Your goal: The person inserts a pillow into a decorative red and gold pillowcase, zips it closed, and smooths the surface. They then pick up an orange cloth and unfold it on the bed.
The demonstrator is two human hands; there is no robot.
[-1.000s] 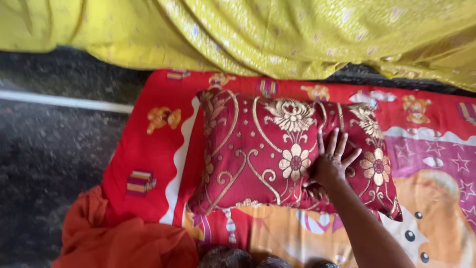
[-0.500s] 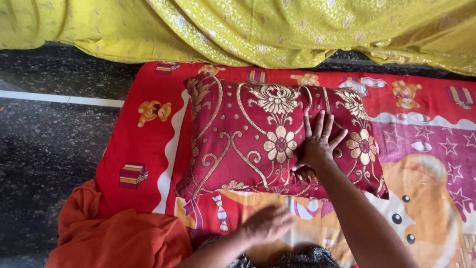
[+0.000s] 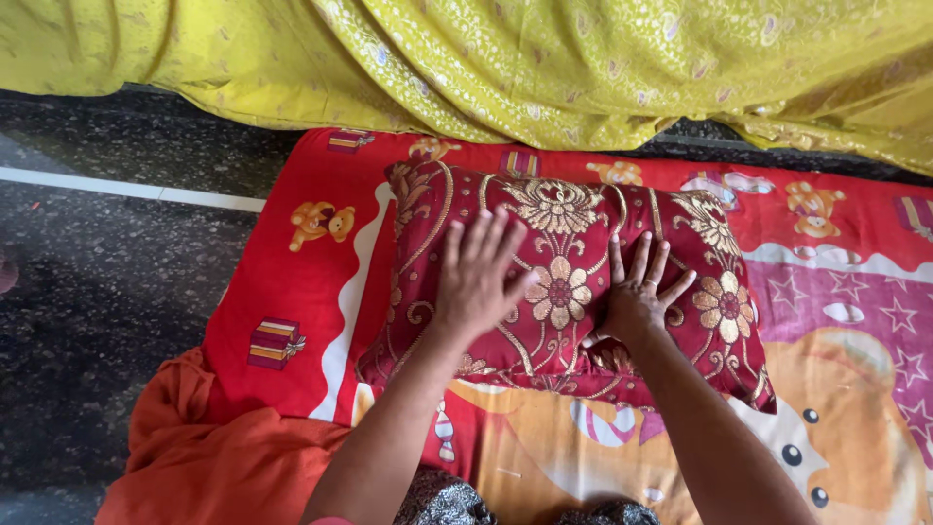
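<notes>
A dark red pillow (image 3: 564,282) with gold flower and scroll patterns lies on a bright red blanket (image 3: 282,282) printed with teddy bears and gift boxes. The blanket is spread over a dark speckled floor (image 3: 107,282), and the pillow sits toward its far left part, its long side running left to right.

Both hands rest flat on top of the pillow. The left hand (image 3: 479,277) lies on the left half, palm down, fingers stretched out and slightly spread, pointing toward the far side. It grips nothing; it only presses on the cover. The right hand (image 3: 637,297) lies just right of the pillow's middle, beside a gold flower, also palm down with the fingers fanned apart and holding nothing. The two hands are near each other but not touching, with a flower of the pattern between them. Both forearms reach in from the near edge.

On the far side, a yellow cloth (image 3: 544,68) with a fine pale pattern hangs in folds and covers the blanket's far edge. At the near left, a plain orange cloth (image 3: 214,457) lies bunched on the floor, touching the blanket's corner. A thin white line (image 3: 126,190) runs across the floor at the left. The right part of the blanket shows a large bear face on a purple field with stars.
</notes>
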